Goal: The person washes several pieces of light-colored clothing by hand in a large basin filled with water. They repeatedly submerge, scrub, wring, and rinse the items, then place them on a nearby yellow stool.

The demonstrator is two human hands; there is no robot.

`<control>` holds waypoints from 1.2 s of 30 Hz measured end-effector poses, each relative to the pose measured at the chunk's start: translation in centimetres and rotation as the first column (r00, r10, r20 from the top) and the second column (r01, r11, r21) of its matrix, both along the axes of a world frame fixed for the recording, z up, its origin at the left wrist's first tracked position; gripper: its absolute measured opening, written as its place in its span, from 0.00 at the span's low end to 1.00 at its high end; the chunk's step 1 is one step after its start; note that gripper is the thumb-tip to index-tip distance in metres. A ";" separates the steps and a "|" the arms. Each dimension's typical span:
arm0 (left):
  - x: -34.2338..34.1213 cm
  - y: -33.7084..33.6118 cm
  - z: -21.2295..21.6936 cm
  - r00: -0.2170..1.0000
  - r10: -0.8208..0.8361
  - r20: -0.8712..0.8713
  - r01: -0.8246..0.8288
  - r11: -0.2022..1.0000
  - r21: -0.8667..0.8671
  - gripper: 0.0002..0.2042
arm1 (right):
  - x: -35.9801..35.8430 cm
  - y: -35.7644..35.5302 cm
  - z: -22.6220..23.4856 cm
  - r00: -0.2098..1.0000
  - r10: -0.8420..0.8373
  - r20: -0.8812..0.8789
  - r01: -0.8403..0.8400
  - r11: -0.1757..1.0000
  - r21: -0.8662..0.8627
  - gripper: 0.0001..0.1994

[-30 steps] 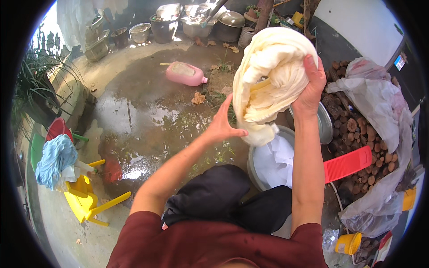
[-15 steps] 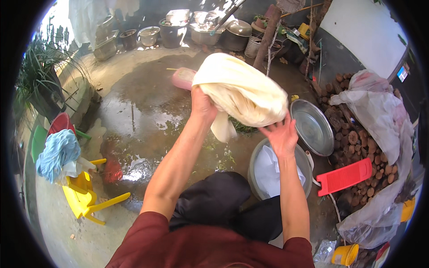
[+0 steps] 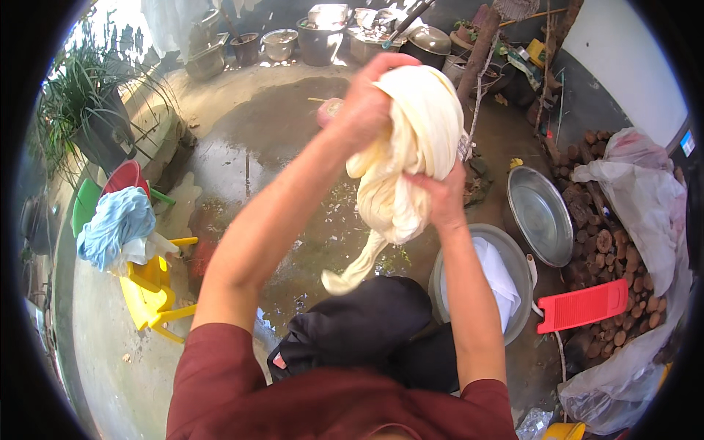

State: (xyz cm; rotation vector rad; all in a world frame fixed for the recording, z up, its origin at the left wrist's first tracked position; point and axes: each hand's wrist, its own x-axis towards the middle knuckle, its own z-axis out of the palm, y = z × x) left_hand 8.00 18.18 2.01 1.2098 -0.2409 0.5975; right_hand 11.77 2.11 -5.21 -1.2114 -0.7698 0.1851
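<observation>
A bunched, twisted cream cloth (image 3: 411,139) is held up in front of me, above the wet floor. My left hand (image 3: 372,95) grips its upper left side, slightly blurred. Lower on the right side, my right hand (image 3: 440,192) is closed round a fold of it. A twisted tail of the cloth hangs down toward my knee. Below my right forearm stands a grey basin (image 3: 524,312) with white cloth (image 3: 499,282) inside. The pink object (image 3: 330,110) on the floor behind is partly hidden by my left arm.
An oval metal tub (image 3: 540,213) and a red washboard (image 3: 583,305) lie at right, by stacked logs (image 3: 605,242) and plastic sheeting. At left, a yellow chair (image 3: 150,293) stands near light-blue cloth (image 3: 117,224). Pots (image 3: 280,44) line the far wall.
The cream cloth has turned from lying slanted sideways to hanging more upright. My left hand has risen to its top, and my right hand has closed on its side.
</observation>
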 end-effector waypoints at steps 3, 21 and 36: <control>-0.5 3.5 -1.2 0.977 0.211 0.008 -0.209 0.965 0.159 0.10 | 1.2 -1.2 1.5 0.993 -0.087 0.075 0.092 0.993 -0.074 0.22; 6.3 -9.1 -8.5 0.871 -0.353 -0.342 0.289 0.930 -0.225 0.26 | 5.1 -16.1 14.1 0.889 -0.360 -0.284 0.457 0.748 0.481 0.17; 7.3 -18.5 -8.5 0.733 -0.527 -0.429 0.480 0.849 -0.221 0.24 | 5.6 -31.5 11.7 0.820 -0.497 -0.284 0.573 0.704 0.420 0.20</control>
